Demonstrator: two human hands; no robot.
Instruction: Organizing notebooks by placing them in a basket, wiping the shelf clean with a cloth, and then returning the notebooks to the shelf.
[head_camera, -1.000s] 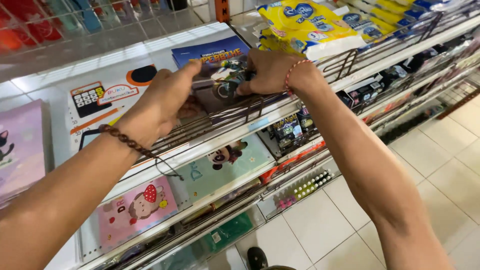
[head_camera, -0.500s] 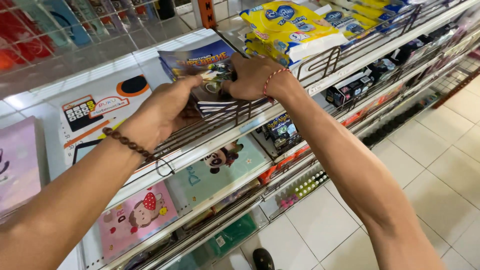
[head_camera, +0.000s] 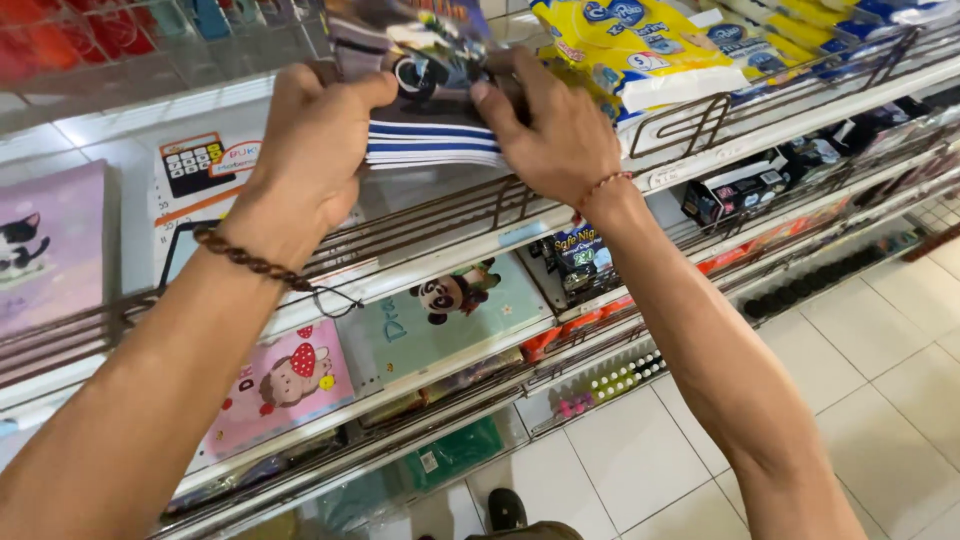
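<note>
Lifted higher since the earlier frame, the stack of thin books (head_camera: 432, 140) now sits at the upper centre of the head view, above the wire shelf (head_camera: 420, 225). Left hand (head_camera: 305, 150) and right hand (head_camera: 555, 125) clamp its opposite sides. It looks light, floppy and glossy, so gripping both edges with support beneath seems safest.
</note>
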